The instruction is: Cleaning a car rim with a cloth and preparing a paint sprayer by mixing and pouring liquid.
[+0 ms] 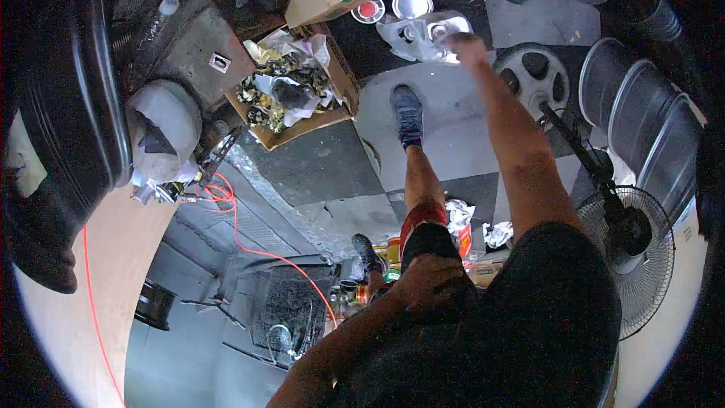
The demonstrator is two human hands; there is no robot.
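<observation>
Far out over the floor, the right hand (467, 47) touched a clear plastic bag (418, 36), grip unclear, while the left hand (427, 279) rested flat on the thigh; closing on the bag seemed next.

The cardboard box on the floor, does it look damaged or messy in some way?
Yes. The cardboard box is torn open at its side and overfilled with crumpled paper and rubbish. The right hand reaches to a clear plastic bag beyond it.

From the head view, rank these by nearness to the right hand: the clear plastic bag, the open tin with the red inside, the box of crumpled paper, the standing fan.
From the right hand:
1. Clear plastic bag, right at the fingers.
2. Open tin with the red inside, up-left, beyond the bag.
3. Box of crumpled paper, farther left.
4. Standing fan, far below on the right.
</observation>
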